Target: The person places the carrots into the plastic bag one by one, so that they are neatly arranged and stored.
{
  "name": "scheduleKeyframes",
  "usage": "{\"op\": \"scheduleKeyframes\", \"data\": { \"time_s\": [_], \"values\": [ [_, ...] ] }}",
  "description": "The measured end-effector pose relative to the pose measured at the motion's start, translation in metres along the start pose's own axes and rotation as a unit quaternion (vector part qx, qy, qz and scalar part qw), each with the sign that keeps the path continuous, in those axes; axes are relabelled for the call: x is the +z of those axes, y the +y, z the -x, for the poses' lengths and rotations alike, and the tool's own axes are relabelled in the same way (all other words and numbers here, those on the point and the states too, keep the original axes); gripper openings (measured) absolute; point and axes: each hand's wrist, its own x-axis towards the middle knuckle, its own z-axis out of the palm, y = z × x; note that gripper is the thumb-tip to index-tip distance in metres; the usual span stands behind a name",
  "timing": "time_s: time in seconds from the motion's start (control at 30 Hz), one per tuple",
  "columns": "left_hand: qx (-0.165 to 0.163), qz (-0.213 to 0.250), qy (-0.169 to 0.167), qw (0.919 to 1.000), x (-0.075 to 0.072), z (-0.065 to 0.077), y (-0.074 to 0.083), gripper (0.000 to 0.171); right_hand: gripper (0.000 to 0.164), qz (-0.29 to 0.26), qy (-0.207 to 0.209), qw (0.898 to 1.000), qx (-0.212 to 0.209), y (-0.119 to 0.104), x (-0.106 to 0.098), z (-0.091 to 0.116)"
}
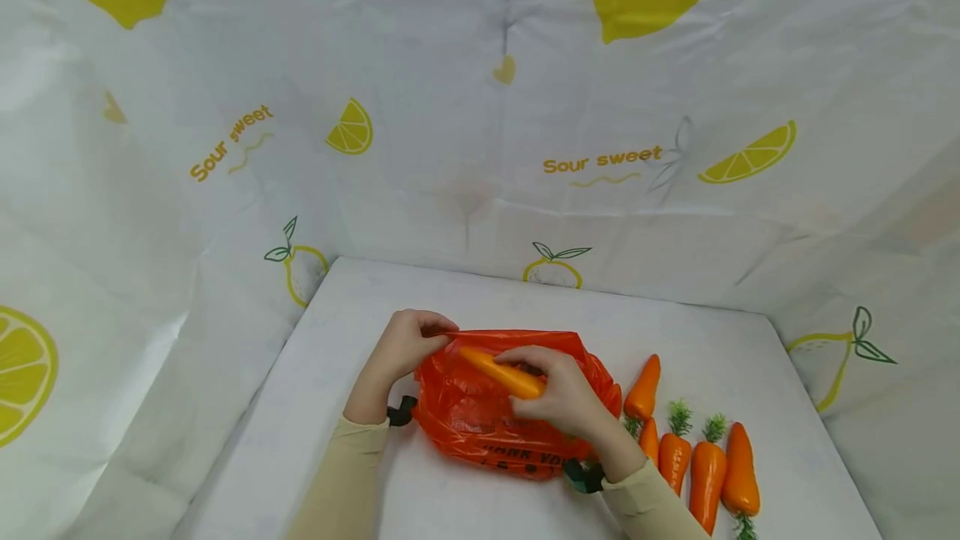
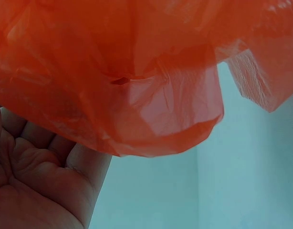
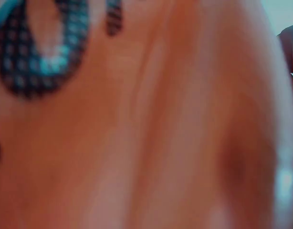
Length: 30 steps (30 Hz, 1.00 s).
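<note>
A red plastic bag (image 1: 468, 415) with dark printed lettering lies on the white table in the head view. My left hand (image 1: 408, 344) pinches the bag's rim at its upper left corner. Over the bag's mouth, my right hand (image 1: 558, 390) grips an orange carrot (image 1: 498, 372) by its thicker end, its narrow tip pointing up and left. In the left wrist view, the thin red bag (image 2: 122, 52) hangs over the fingers of the left hand (image 2: 46, 176). Blurred red bag film (image 3: 137, 119) fills most of the right wrist view, hiding the right fingers there.
Several carrots with green tops lie right of the bag, among them one farther back (image 1: 645, 386), one in the middle (image 1: 707, 473) and one at the far right (image 1: 740, 469). White lemon-print cloth (image 1: 450, 148) surrounds the white table (image 1: 420, 290) at the back and sides.
</note>
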Motion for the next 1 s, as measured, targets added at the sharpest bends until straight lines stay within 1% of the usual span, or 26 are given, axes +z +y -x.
{"op": "scheduleKeyframes", "data": {
  "time_s": [0.33,0.7,1.0],
  "values": [
    [0.003,-0.001,0.001,1.0000,-0.001,0.001,0.002,0.018,0.055,0.005,-0.011,1.000,0.009,0.005,0.013,-0.003],
    [-0.002,0.010,-0.002,1.0000,0.000,0.001,0.002,0.018,0.050,-0.009,-0.045,0.999,0.017,0.018,0.026,-0.006],
    [-0.006,0.013,-0.005,0.9999,0.000,0.001,0.002,0.017,0.051,0.001,-0.070,0.997,0.031,0.026,0.032,-0.006]
  ]
}}
